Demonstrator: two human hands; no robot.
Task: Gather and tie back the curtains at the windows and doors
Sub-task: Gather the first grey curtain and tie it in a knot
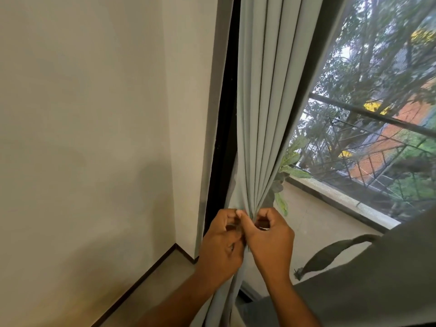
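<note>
Cream wall [82, 114], dark window frame [224, 114], trees outside [377, 67]

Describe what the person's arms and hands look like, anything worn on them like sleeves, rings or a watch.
Both forearms are bare as far as the frame shows, with no sleeves in view. The left hand and right hand wear no gloves, and no watch or bracelet shows at either wrist. No ring can be made out, though the curled fingers hide part of each hand.

Home room: curtain [264, 114], window [377, 114] (skirted wall [82, 114]).
</note>
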